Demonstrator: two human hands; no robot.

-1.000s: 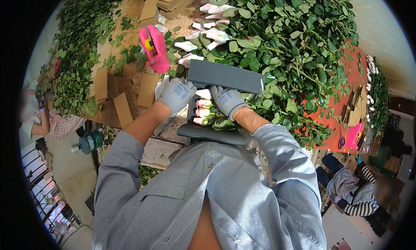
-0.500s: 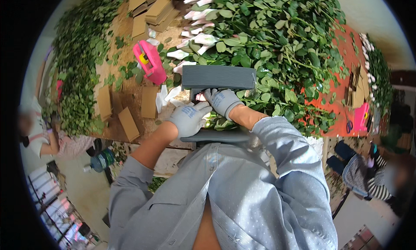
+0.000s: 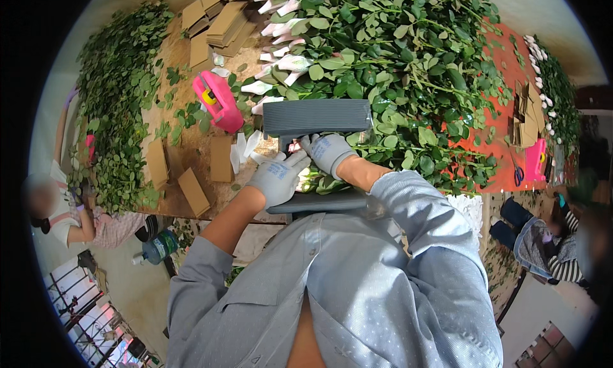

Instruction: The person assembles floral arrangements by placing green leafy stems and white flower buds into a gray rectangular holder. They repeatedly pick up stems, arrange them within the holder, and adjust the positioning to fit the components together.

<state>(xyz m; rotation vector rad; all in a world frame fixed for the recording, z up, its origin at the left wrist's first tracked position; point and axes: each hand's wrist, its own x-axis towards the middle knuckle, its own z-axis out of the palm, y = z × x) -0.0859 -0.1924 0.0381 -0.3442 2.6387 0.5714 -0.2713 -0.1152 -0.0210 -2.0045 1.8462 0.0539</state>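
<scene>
Both gloved hands meet over the lower grey plate (image 3: 317, 202) of the press at the table edge. Left hand (image 3: 279, 176) is curled, right hand (image 3: 329, 152) beside it; whether either pinches the pale flower buds (image 3: 295, 150) between them, I cannot tell. Just beyond sits the ribbed grey block (image 3: 317, 116), then the pink tape dispenser (image 3: 218, 102), then leafy stems (image 3: 408, 55).

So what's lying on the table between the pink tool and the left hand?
In the head view, a few white paper wraps lie on the brown tabletop between the pink tool and the gloved left hand, with a cardboard piece beside them.
</scene>
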